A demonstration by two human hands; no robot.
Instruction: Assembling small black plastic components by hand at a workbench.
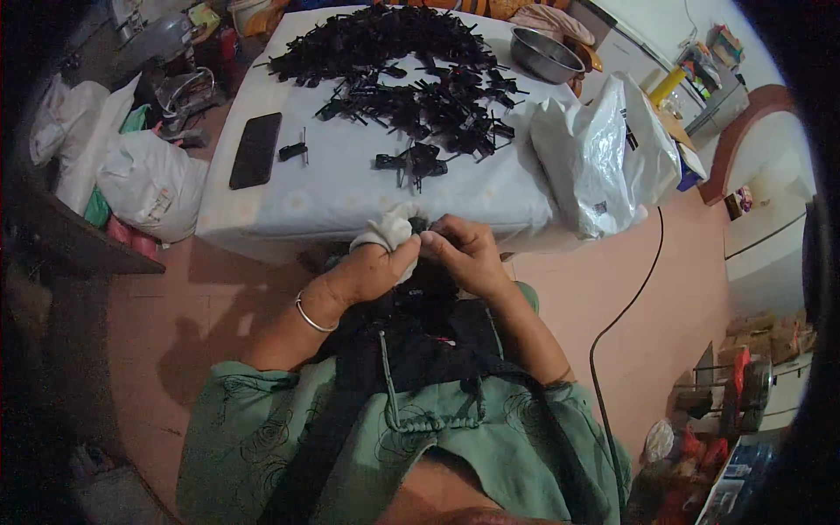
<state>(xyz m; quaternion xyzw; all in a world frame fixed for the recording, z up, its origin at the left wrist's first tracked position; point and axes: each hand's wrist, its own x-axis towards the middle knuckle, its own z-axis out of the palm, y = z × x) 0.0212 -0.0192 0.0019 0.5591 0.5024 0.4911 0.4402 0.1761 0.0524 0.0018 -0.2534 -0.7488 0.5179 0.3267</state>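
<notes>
My left hand [366, 273], with a bangle on its wrist, is closed around a crumpled white cloth [388, 230] at the table's near edge. Against it, my right hand [470, 255] is pinched, thumb and fingers together. A small dark piece [421, 226] shows between the two hands; its shape is mostly hidden, so I cannot make out its kind. Just beyond them on the table lies a little cluster of black plastic parts [415, 161] with thin pins. Farther back is a large heap of similar black parts [376, 44], and a looser group [437, 101] spreads in front of it.
A dark phone [256, 150] and a single black part with a thin rod [294, 151] lie on the white-covered table [219, 206] at left. A metal bowl [544, 54] and a white plastic bag [582, 157] stand at right. A black cable [619, 317] hangs beside me.
</notes>
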